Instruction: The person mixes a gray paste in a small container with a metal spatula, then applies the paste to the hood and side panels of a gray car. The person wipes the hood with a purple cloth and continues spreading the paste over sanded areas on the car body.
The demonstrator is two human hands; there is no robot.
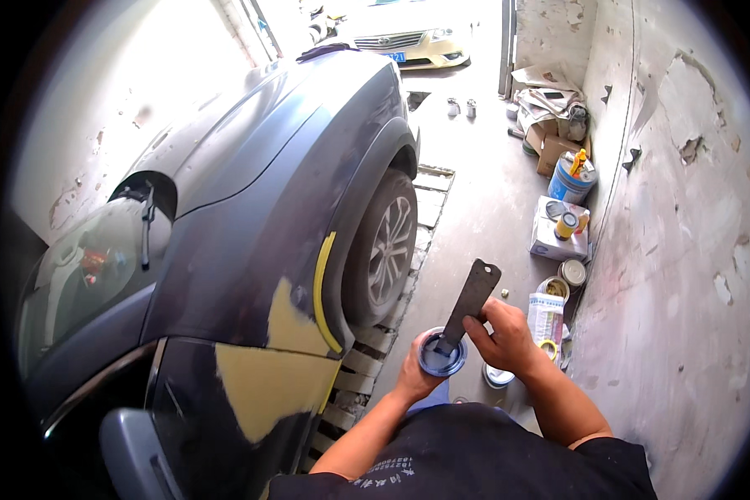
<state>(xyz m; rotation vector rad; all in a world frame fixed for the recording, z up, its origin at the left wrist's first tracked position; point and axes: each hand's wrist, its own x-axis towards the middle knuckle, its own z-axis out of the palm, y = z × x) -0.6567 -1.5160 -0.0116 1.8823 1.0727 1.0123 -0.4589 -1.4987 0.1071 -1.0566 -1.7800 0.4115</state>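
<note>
My left hand (pixel 412 375) grips a small open can (pixel 442 361) with grey-blue contents, low in the middle of the head view. My right hand (pixel 502 333) is closed on a long, flat dark metal scraper (pixel 468 300), its lower end dipped in the can and its holed end pointing up. To the left stands a dark grey car (pixel 225 258), with dull beige patches (pixel 254 387) on the fender and door and yellow tape (pixel 323 292) along the wheel arch.
A wheel (pixel 383 250) stands beside slatted floor grating (pixel 362 362). Along the right wall (pixel 667 275) are a blue bucket (pixel 568 187), boxes (pixel 557 237), several tins (pixel 571 272) and piled papers (pixel 550 77). A light-coloured car (pixel 408 37) stands outside the doorway at the back.
</note>
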